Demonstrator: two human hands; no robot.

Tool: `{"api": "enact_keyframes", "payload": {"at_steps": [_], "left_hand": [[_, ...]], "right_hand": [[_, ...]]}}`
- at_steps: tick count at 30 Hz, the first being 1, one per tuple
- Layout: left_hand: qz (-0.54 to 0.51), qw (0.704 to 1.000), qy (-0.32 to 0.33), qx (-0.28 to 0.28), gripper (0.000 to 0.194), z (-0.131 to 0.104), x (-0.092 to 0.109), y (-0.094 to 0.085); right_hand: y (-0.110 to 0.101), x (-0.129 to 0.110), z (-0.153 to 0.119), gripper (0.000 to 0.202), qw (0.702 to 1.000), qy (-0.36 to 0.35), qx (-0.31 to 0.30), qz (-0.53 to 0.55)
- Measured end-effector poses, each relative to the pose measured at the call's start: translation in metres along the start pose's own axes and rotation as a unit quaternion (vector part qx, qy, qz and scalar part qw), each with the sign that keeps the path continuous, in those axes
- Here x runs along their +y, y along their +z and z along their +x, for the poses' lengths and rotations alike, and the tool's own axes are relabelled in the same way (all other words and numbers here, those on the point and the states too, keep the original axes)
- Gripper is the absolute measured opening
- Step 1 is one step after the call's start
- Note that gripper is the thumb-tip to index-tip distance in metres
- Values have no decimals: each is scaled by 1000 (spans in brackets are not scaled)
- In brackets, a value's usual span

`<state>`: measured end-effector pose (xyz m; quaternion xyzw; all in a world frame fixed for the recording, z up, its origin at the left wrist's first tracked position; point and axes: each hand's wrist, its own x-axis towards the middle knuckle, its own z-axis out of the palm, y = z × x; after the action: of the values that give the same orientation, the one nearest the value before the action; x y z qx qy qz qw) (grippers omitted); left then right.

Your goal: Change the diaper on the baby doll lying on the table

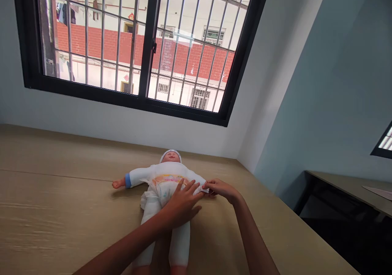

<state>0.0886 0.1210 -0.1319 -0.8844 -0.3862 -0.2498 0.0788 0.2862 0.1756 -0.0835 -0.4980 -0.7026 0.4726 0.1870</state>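
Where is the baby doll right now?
In the head view the doll lies on its back mid-table, head toward the window, with the left hand on its tummy and the right hand at its side.

Looks like a plain room in a home or flat. Pale bare walls (321, 83) meeting in a corner at two o'clock. Black-framed sliding window (143, 42) with metal bars at twelve o'clock, facing a red-brick residential block (190, 58) with laundry (65, 13) hung out at eleven. Long light-wood tabletop (55, 193) across the foreground; darker desk (343, 193) at four o'clock.
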Motion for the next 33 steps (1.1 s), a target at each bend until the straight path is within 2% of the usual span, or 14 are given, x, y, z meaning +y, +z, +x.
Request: {"api": "enact_keyframes", "payload": {"at_steps": [4,10,14,24,27,31,33], "left_hand": [[-24,998,-53,10,38,16,-11,-10],[-5,998,-64,-6,19,21,-12,-14],[15,997,-81,-2,19,22,-11,-13],[69,992,-99,36,23,22,-14,-10],[71,994,-68,46,26,22,-12,-10],[60,998,20,20,25,20,-6,-7],[59,998,30,12,28,17,-3,-4]], "right_hand": [[2,-10,-8,25,1000,-12,-9,-5],[7,-22,-13,30,999,-29,-24,-9],[10,-27,-14,31,999,-28,-21,-11],[7,-18,-13,25,1000,-13,6,-6],[7,-17,-11,22,1000,-5,14,-4],[6,-17,-11,20,1000,-7,16,1],[6,-16,-11,19,1000,-7,18,6]]}}
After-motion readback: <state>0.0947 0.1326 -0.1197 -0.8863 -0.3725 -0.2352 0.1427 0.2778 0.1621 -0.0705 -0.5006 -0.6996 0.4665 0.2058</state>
